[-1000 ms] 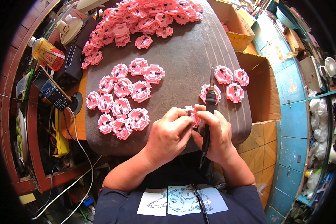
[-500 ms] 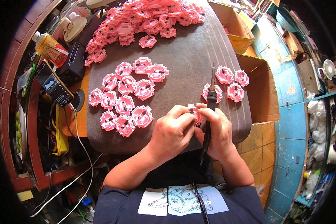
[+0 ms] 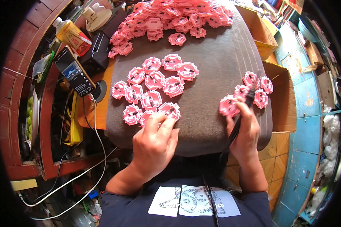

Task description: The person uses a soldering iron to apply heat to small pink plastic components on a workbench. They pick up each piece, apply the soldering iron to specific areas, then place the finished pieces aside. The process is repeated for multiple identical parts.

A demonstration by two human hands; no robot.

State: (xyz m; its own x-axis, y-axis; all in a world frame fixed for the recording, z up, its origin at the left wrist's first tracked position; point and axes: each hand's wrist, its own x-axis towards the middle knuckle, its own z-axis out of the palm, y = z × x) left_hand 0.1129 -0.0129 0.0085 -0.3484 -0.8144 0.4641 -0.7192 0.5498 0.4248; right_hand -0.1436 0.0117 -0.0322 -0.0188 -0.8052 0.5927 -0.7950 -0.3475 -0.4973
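Blue cabinets [image 3: 306, 151] stand at three o'clock of a dark brown table [image 3: 212, 56], with a heap of pink parts [image 3: 178, 17] at twelve; at seven o'clock the left hand [image 3: 154, 140] lays its fingertips on one pink part [image 3: 171, 109] at a cluster's near edge, whether pinching it I cannot tell; at four o'clock the right hand [image 3: 246, 132] grasps a black tool [image 3: 250, 96], a second pink part [image 3: 228, 106] meeting its fingertips; the parts look light, stiff and smooth, thin edges probably easy to snap; pinching opposite sides of the rim should suit; each is roundish, without a clear long axis; the tool's runs from seven o'clock to one, its blurred tip pointing away from the body.
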